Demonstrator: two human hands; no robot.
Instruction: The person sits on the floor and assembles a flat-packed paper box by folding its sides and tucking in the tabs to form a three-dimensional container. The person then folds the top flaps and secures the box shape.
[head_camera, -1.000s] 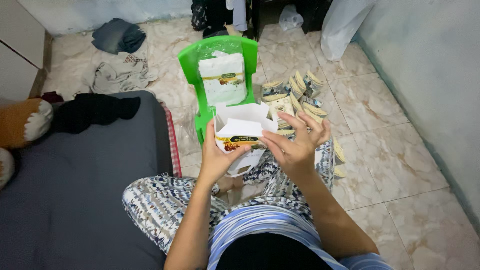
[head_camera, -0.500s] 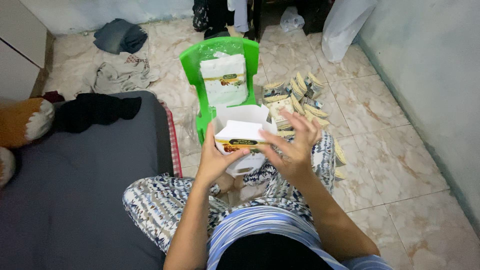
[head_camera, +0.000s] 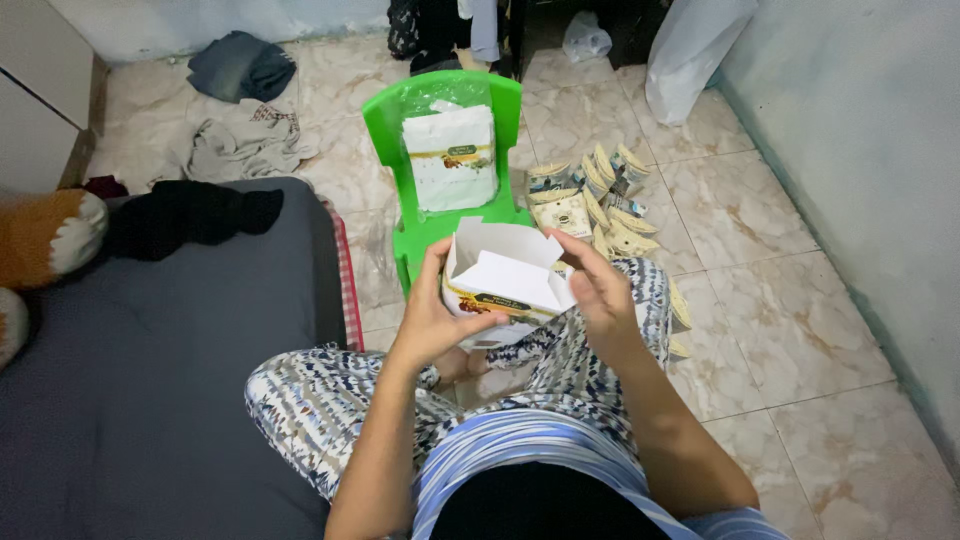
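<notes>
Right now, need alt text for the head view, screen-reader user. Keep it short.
Seen from above, a seated person's left hand and right hand hold a small white carton with its top flaps open, over patterned trousers. Just beyond stands a green plastic chair bearing a clear-wrapped stack of white packaging, with a pile of sachets on the tiled floor beside it.

Both forearms were extended forward from the torso and bent at the elbows, so that the hands were brought together in front of the chest, above the crossed legs. The left hand (head_camera: 435, 315) was held with its fingers curled and its thumb laid across towards the right, closed in a grasp. The right hand (head_camera: 598, 290) was raised just beside it, its back turned to the camera, the fingers bent and pointed towards the left hand. The wrists were kept close, slightly apart.
</notes>
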